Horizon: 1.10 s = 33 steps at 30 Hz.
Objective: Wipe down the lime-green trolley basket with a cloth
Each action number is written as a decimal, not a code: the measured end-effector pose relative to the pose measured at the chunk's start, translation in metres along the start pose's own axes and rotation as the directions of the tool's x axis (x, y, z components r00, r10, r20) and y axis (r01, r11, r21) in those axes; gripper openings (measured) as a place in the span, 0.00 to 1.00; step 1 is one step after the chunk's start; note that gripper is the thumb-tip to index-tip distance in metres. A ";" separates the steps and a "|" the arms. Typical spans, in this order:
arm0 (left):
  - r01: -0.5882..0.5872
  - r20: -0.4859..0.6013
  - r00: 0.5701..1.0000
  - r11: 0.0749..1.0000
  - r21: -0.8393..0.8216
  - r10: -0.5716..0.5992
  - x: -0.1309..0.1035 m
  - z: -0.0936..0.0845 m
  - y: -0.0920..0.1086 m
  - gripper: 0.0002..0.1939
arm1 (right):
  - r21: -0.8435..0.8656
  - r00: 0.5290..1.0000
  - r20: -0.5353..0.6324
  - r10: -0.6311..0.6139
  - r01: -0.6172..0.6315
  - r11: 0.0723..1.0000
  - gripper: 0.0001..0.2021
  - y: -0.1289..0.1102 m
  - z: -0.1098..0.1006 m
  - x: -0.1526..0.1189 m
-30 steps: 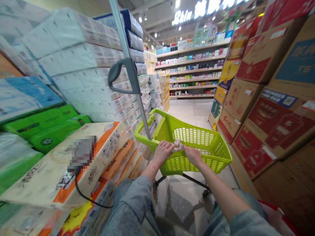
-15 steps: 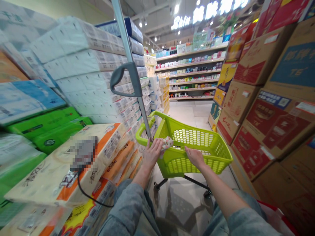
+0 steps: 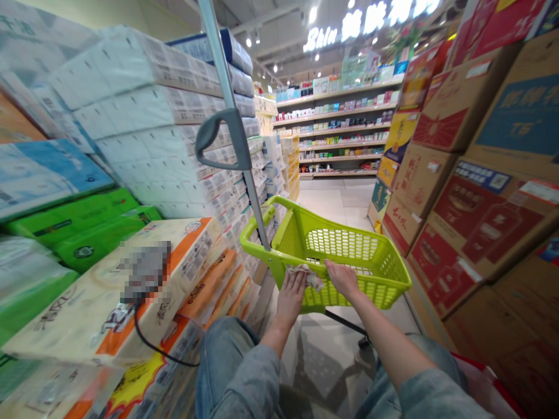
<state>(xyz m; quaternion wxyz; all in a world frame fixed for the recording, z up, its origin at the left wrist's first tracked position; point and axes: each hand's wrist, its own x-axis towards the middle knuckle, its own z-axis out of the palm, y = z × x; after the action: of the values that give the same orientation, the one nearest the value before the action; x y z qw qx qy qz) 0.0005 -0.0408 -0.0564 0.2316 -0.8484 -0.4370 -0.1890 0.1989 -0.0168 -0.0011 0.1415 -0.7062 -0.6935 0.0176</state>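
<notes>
A lime-green shopping basket cart (image 3: 282, 233) with slotted sides stands in front of me, its metal pole with a grey loop handle (image 3: 243, 139) rising at the left. My left hand (image 3: 293, 291) presses a pale patterned cloth (image 3: 311, 277) flat against the near outer side of the basket, fingers over the cloth. Around the near rim, my right hand (image 3: 342, 277) is closed, thumb up on the edge. The basket's inside shows a slotted wall and no goods that I can make out.
Stacked tissue packs (image 3: 183, 99) rise on the left. A pixelated dark device with a black cable (image 3: 146, 337) lies on a cream tissue pack (image 3: 82, 302). Cartons (image 3: 476, 203) line the right side. Stocked shelves (image 3: 340, 125) stand across the far end of the tiled aisle.
My left hand has slid with the cloth from the rim near the pole down and right onto the basket's side. My right hand keeps its hold on the rim.
</notes>
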 end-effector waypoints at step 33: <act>0.637 0.243 0.374 0.058 -0.769 -0.895 0.020 0.026 -0.012 0.08 | -0.015 1.000 -0.031 -0.003 0.003 1.000 0.26 0.012 0.000 0.005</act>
<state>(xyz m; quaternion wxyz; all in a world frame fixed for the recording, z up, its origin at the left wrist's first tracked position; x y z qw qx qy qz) 0.0049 -0.0074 -0.0646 -0.2318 -0.4380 -0.6521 -0.5737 0.2109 -0.0119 -0.0026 0.1469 -0.7064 -0.6924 0.0013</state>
